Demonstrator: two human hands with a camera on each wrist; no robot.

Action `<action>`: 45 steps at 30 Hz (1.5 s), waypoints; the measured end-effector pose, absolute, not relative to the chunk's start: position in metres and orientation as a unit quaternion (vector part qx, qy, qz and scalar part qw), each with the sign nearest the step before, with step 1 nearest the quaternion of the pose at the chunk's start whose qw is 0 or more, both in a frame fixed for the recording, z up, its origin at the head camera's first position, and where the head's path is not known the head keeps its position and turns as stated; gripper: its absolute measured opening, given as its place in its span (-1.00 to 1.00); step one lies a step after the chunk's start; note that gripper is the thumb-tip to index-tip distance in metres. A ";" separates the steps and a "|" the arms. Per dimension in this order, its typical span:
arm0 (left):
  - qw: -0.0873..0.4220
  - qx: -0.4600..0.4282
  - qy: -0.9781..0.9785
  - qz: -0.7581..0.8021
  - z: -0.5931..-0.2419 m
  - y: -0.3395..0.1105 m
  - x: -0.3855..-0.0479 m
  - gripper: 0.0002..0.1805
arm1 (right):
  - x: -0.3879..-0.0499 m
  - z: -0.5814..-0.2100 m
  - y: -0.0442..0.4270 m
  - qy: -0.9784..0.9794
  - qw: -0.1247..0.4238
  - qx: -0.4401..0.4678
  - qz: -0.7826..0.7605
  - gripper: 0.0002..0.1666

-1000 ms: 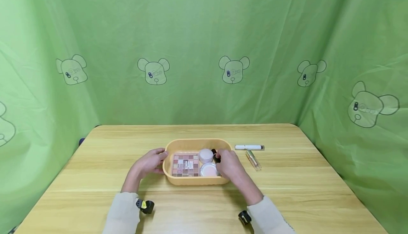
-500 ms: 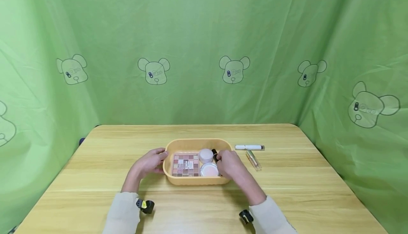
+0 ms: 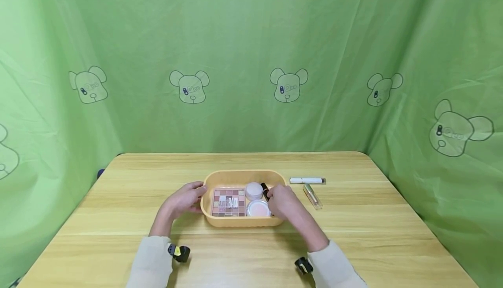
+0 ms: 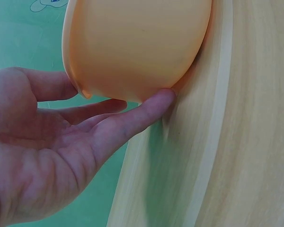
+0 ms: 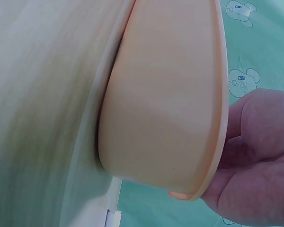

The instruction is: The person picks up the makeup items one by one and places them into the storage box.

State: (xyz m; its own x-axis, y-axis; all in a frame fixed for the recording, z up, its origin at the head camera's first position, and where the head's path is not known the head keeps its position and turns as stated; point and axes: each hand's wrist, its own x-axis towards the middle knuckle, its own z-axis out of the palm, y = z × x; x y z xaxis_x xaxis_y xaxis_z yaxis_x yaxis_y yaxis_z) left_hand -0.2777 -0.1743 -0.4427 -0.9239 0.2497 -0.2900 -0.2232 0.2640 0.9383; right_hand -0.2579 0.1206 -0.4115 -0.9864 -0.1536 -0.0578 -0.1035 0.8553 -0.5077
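A yellow-orange plastic basket (image 3: 243,222) stands on the table. My left hand (image 3: 184,199) holds its left end, thumb over the rim; in the left wrist view the fingers (image 4: 154,105) lie against the outer wall. Inside are a makeup palette (image 3: 229,203), a round jar of powder (image 3: 254,191) and a clear-rimmed round compact (image 3: 258,209). At the basket's right end my right hand (image 3: 284,202) reaches over the rim and pinches a black lipstick tube (image 3: 265,190) beside the jar. In the right wrist view the basket wall hides the fingertips and the tube.
To the right of the basket lie a white pen-like tube (image 3: 308,181) and a gold-capped clear lip gloss tube (image 3: 312,197). The wooden table (image 3: 235,257) ends at a green curtain (image 3: 243,126) behind and at the sides.
The black lipstick tube has shifted and turned slightly in my right hand, by the jar. The left hand and the basket look unmoved.
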 end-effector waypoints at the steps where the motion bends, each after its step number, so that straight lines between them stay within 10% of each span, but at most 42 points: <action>1: 0.195 0.010 0.770 0.607 -0.442 -0.174 -0.278 -0.35 | -0.258 -0.412 0.121 0.962 0.048 -0.067 -0.261 -0.51; 45: 0.185 0.010 0.778 0.600 -0.442 -0.174 -0.276 -0.37 | -0.256 -0.409 0.120 0.950 0.026 -0.070 -0.302 -0.58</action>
State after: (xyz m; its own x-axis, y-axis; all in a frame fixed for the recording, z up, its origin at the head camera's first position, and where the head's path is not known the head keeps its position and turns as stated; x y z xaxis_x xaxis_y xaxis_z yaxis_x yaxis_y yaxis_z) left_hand -0.2763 -0.1739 -0.4417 -0.9310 0.2378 -0.2769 -0.2076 0.2792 0.9375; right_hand -0.2558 0.1202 -0.4092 -0.9889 -0.1484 -0.0081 -0.1165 0.8075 -0.5783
